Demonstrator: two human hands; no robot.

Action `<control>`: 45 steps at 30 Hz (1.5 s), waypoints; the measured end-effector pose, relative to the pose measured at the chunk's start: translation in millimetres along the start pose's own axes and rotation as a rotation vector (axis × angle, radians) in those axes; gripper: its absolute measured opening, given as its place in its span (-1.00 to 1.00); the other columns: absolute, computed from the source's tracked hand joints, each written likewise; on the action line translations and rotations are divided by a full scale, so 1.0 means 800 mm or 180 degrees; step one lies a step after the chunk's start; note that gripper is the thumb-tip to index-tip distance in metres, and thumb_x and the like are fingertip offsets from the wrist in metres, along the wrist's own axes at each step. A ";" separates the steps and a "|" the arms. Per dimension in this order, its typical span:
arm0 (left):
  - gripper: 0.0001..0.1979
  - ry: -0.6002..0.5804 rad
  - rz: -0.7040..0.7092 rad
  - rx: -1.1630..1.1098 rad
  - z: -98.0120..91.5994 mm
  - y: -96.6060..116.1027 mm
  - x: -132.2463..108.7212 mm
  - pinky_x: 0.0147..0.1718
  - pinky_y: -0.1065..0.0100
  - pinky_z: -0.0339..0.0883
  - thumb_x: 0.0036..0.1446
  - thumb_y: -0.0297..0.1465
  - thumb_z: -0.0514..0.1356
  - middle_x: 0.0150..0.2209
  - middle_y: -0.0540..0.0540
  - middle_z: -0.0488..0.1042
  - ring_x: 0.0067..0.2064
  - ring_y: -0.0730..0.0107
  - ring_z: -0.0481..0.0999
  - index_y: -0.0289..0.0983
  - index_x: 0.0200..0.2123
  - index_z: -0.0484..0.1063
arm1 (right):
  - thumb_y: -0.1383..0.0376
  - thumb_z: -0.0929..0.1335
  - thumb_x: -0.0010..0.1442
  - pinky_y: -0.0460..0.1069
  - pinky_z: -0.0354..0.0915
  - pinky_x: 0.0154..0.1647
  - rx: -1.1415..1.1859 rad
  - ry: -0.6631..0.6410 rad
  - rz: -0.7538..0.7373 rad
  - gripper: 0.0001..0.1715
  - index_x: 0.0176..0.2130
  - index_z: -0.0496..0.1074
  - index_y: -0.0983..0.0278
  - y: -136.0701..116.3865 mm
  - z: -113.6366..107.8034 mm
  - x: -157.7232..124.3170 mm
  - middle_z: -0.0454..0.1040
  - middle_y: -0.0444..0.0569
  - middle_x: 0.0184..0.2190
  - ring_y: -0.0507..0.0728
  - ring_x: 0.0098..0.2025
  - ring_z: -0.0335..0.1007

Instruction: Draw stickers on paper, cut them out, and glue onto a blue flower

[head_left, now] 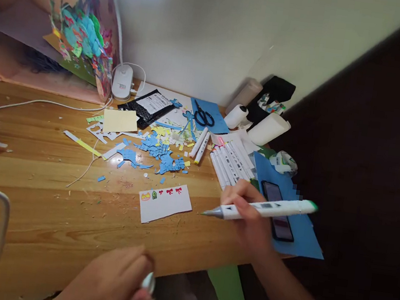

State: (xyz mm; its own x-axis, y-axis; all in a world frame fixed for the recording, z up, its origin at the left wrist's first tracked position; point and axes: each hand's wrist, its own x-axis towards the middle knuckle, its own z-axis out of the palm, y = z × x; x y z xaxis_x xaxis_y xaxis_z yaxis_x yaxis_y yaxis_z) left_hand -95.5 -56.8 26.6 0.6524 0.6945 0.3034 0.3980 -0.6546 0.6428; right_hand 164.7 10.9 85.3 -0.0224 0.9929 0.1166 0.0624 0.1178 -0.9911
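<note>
Right grip pinches a white marker pen-fashion, bare nib aimed at 9 o'clock toward the card; left grip curls shut on a small white piece.

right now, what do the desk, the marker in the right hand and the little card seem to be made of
Desk: wood, or wood-look laminate; grain lines, dull sheen. Marker in the right hand: smooth white plastic barrel, grey nib end, green cap. Card: matte white paper or thin card, lying flat.
</note>
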 end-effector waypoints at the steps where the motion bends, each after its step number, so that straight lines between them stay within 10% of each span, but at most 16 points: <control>1: -0.71 -0.0052 0.0160 0.0376 0.005 0.000 0.018 -0.29 0.39 0.39 0.26 -0.24 -0.11 -0.18 -0.10 0.51 -0.24 0.31 0.51 -0.22 -0.30 0.32 | 0.13 0.30 0.11 -0.10 0.00 -0.69 0.0043 -0.0092 0.0126 -0.71 -0.53 0.28 0.24 0.013 0.010 0.007 0.22 -0.19 -0.67 -0.01 -0.66 0.09; 6: -0.77 -0.0105 0.0282 0.1601 0.046 -0.016 0.082 -0.05 0.10 0.30 0.22 -0.43 -0.05 0.05 -0.56 0.29 0.07 -0.06 0.35 -0.44 -0.36 0.32 | 0.10 0.29 0.14 -0.11 0.16 -0.56 0.0030 -0.0406 0.0175 -0.74 -0.33 0.36 0.26 0.068 0.053 0.046 0.35 -0.15 -0.54 0.00 -0.53 0.26; 11: -0.74 0.0047 0.0433 0.1949 0.075 -0.032 0.080 -0.03 0.08 0.27 0.22 -0.40 -0.05 0.01 -0.64 0.29 0.10 -0.12 0.30 -0.48 -0.34 0.31 | 0.17 0.43 -0.04 -0.12 0.16 -0.51 -0.0479 -0.0509 0.0294 -0.71 -0.46 0.27 0.26 0.103 0.063 0.063 0.31 -0.18 -0.51 -0.01 -0.50 0.21; 45: -0.71 -0.0033 0.0448 0.1542 0.069 -0.037 0.076 0.07 0.10 0.17 0.24 -0.36 -0.04 0.06 -0.59 0.25 0.14 -0.09 0.24 -0.51 -0.30 0.32 | 0.31 0.28 0.10 -0.10 0.00 -0.56 -0.1519 -0.0471 0.0131 -0.64 -0.59 0.02 0.24 0.118 0.057 0.047 0.07 -0.24 -0.66 -0.03 -0.60 0.00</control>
State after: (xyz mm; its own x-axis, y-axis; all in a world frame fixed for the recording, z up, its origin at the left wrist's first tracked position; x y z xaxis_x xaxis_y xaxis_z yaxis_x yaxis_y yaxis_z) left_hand -31.7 -11.8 -12.8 0.7266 0.5881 0.3552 0.5577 -0.8068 0.1951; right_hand 124.6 58.8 -7.0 -0.1495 0.9882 0.0333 0.5149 0.1066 -0.8506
